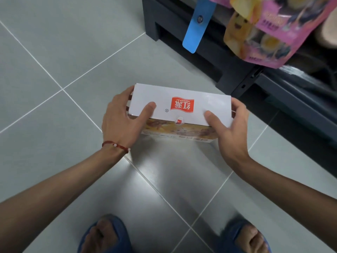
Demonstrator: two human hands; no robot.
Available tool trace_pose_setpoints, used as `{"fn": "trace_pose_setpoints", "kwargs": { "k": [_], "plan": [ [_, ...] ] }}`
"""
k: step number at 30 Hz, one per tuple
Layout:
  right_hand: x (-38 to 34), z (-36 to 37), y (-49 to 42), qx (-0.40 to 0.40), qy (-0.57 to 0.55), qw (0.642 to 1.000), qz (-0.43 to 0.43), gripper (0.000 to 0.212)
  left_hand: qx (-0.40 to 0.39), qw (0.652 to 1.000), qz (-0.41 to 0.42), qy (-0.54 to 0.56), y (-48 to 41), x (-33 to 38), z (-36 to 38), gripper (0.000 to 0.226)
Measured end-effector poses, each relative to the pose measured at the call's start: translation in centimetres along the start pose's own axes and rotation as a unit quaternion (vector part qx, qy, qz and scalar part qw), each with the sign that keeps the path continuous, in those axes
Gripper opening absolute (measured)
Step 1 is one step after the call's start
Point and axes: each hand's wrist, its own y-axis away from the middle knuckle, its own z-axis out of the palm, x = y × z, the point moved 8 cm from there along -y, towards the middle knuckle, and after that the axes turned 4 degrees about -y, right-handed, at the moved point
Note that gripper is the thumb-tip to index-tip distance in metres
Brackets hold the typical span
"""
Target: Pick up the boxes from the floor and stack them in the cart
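Your left hand (120, 117) and right hand (229, 132) clasp the two ends of a white-topped box (182, 105), thumbs pressed on its lid, fingers curled round the ends. The box sits low over the grey tiled floor (54, 70), just beside a dark shelf base (228, 57); whether it touches the tiles cannot be told.

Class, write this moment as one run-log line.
Hongpai box: red logo up | left hand: grips its left end | right hand: grips its right end
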Motion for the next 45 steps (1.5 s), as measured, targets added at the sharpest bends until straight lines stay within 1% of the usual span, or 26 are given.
{"fn": "trace_pose_setpoints", "kwargs": {
  "k": [2, 3, 6, 8, 10, 14, 16, 18, 20, 22, 25, 29, 35, 40, 45],
  "plan": [
    [0.1, -0.2, -0.4, -0.013, -0.042, 0.999, 0.008, 0.07, -0.021, 0.999, 0.021, 0.036, -0.5, 0.0, 0.5, 0.064],
    [0.0, -0.1, -0.5, -0.022, -0.057, 0.998, -0.002, 0.07, -0.029, 0.998, 0.03, 0.057, -0.8, 0.1, 0.6, 0.064],
    [-1.0, 0.5, -0.9, -0.037, -0.075, 0.995, -0.05, 0.053, -0.041, 0.993, 0.072, 0.086, -1.6, 0.7, 1.3, 0.051],
    [-1.1, 0.9, -1.2, -0.025, -0.094, 0.994, -0.054, 0.046, -0.031, 0.992, 0.07, 0.105, -2.0, 0.8, 1.8, 0.041],
    [-0.9, 1.1, -1.5, -0.011, -0.106, 0.993, -0.051, 0.043, -0.008, 0.991, 0.058, 0.124, -2.5, 0.8, 2.1, 0.034],
    [-0.2, 0.9, -1.9, 0.022, -0.077, 0.994, -0.069, 0.035, 0.025, 0.988, 0.054, 0.139, -2.7, 0.6, 2.3, 0.021],
    [-0.4, 0.8, -2.0, 0.044, -0.076, 0.994, -0.068, 0.028, 0.052, 0.988, 0.039, 0.14, -2.7, 0.6, 2.2, 0.018],
    [-1.3, 0.9, -2.0, 0.056, -0.065, 0.995, -0.051, 0.021, 0.064, 0.987, 0.006, 0.147, -2.7, 0.8, 2.2, 0.02],
    [-2.2, 0.7, -1.6, 0.071, -0.051, 0.996, -0.007, 0.018, 0.064, 0.986, -0.041, 0.148, -2.5, 0.9, 1.7, 0.024],
    [-4.1, 0.3, -0.8, 0.075, -0.02, 0.996, 0.035, 0.021, 0.062, 0.983, -0.089, 0.145, -1.5, 1.1, 0.2, 0.029],
    [-9.2, -0.5, 1.3, 0.052, 0.03, 0.995, 0.082, 0.022, 0.054, 0.98, -0.139, 0.132, 0.8, 3.5, -4.4, 0.03],
    [-19.0, -1.5, 4.4, 0.001, 0.031, 0.993, 0.116, 0.022, 0.079, 0.972, -0.184, 0.124, 3.9, 9.4, -14.2, 0.028],
    [-38.1, -1.7, 8.5, -0.064, 0.026, 0.991, 0.115, 0.024, 0.132, 0.948, -0.257, 0.132, 6.9, 19.0, -31.6, 0.026],
    [-53.8, -0.7, 11.1, -0.112, 0.001, 0.99, 0.09, 0.022, 0.187, 0.936, -0.274, 0.113, 8.3, 27.9, -45.9, 0.026],
    [-65.3, 0.3, 13.3, -0.149, 0.006, 0.988, 0.046, 0.02, 0.226, 0.926, -0.279, 0.117, 10.1, 33.7, -56.6, 0.024]
  ]
}}
